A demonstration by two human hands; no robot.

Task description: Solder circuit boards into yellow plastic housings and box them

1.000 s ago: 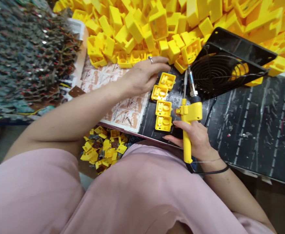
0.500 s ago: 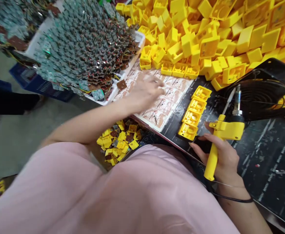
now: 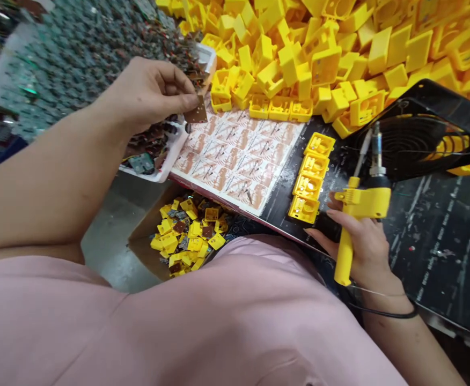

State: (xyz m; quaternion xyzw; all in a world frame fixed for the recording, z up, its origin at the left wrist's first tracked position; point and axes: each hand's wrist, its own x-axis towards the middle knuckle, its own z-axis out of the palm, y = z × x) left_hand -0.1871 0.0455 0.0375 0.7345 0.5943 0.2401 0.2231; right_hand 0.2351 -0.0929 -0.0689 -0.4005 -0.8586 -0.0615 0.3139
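My left hand (image 3: 150, 94) pinches a small brown circuit board (image 3: 196, 113) at the edge of the white tray (image 3: 173, 155) heaped with circuit boards (image 3: 78, 53). My right hand (image 3: 359, 241) is wrapped round the handle of a yellow soldering gun (image 3: 359, 206), tip pointing away toward the black fan (image 3: 416, 139). Just left of the gun, several open yellow plastic housings (image 3: 311, 179) lie in a row on the black work surface (image 3: 452, 236).
A big heap of yellow housings (image 3: 339, 48) fills the back of the bench. A printed sheet (image 3: 239, 155) lies between tray and row. A cardboard box (image 3: 186, 236) of finished yellow parts sits below the bench edge by my lap. Pink clothing fills the foreground.
My left hand left the row of housings, swept left across the printed sheet to the tray and picked up a brown board. The right hand kept hold of the soldering gun.
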